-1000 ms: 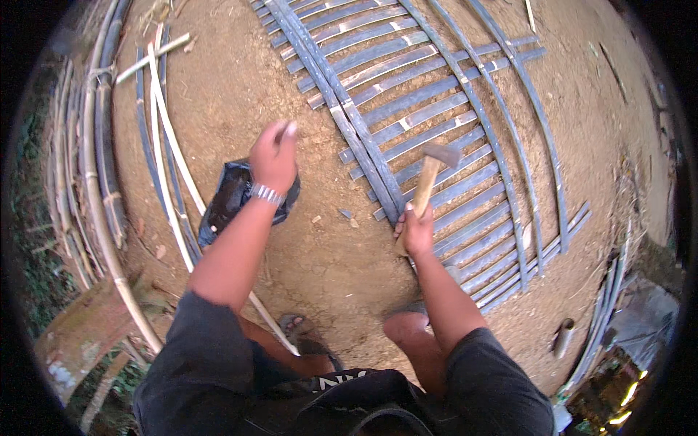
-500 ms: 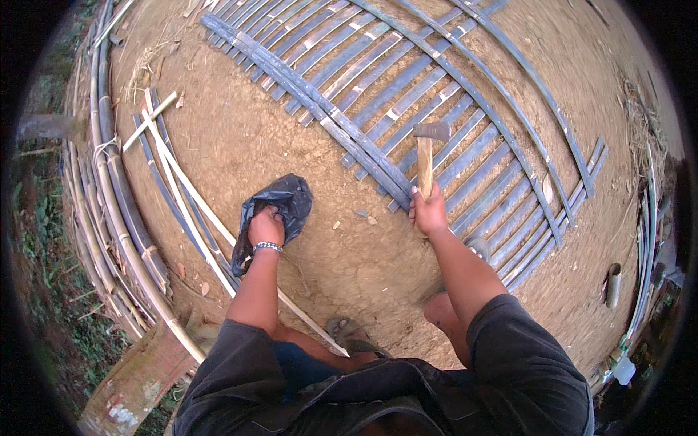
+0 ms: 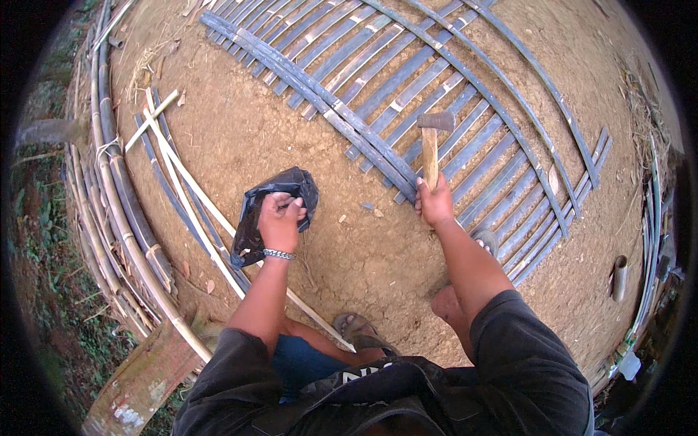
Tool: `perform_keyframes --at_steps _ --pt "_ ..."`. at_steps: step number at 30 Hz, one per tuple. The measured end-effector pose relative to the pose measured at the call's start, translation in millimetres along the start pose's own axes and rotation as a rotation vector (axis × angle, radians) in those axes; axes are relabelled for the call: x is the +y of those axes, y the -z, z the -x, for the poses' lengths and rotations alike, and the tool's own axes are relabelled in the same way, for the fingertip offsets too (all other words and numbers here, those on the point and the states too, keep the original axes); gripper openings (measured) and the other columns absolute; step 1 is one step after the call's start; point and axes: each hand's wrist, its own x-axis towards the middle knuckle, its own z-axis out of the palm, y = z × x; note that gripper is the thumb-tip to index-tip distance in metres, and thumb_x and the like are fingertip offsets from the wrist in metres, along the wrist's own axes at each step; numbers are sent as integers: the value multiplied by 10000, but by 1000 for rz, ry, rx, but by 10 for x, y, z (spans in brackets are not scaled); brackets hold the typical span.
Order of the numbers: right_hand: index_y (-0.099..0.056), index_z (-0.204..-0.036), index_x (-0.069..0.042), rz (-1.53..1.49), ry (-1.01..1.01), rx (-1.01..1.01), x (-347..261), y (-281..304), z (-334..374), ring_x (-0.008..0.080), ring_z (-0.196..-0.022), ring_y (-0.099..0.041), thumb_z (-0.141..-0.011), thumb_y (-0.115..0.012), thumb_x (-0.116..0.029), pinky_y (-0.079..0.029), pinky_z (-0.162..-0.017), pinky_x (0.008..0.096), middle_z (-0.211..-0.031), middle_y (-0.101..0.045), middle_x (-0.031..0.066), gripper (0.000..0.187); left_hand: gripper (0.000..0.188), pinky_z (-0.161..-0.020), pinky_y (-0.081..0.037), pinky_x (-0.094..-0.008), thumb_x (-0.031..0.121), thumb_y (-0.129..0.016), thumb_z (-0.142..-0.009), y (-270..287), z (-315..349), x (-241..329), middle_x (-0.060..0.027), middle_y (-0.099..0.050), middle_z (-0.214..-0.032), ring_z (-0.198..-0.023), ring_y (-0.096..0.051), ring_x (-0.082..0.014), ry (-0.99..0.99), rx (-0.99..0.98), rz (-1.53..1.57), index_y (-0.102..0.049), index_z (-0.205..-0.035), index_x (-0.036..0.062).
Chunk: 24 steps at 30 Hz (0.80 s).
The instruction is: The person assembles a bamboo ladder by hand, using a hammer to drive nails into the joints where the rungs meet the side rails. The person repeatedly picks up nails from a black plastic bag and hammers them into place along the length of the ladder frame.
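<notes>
A black plastic bag (image 3: 309, 190) lies with its mouth spread around and beneath my left hand (image 3: 281, 224). The fingers of that hand are curled together over the bag's opening; whatever they pinch is too small to make out. A metal chain bracelet circles the left wrist. My right hand (image 3: 436, 203) is wrapped round the wooden handle of a hatchet (image 3: 430, 149), its dark head pointing away from me. Beyond the hatchet lies a lattice panel of dark split bamboo slats (image 3: 407, 94), nearest to my right hand at its paired edge rails.
Pale and dark bamboo strips (image 3: 182, 167) lie crossed at the left, beside long bamboo poles (image 3: 120, 196). A weathered plank (image 3: 138, 378) sits at lower left. A short bamboo tube (image 3: 619, 278) rests on the dirt at right, near more strips (image 3: 649, 240).
My left hand has come up out of the black bag, its curled fingers now showing above the opening. The right hand keeps the hatchet in nearly the same place.
</notes>
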Motion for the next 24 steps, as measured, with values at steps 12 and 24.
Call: perform_keyframes --at_steps 12,24 --pt "-455 -1294 -49 9 -13 -23 -133 -2 53 156 -502 -575 -1021 -649 -184 -483 -427 333 -716 -576 58 360 136 -740 -526 -268 126 -753 -939 -420 696 -520 -50 -733 -915 -806 -675 -135 640 -646 266 -725 -1012 15" --pt "-494 -1262 -47 -4 11 4 -173 14 88 186 -498 -623 -982 -682 -175 -510 -454 355 -693 -621 85 361 232 -827 -535 -292 171 -764 -924 -836 510 -419 -57 -779 -975 -899 -713 -141 243 -391 -109 -767 -1061 -16"
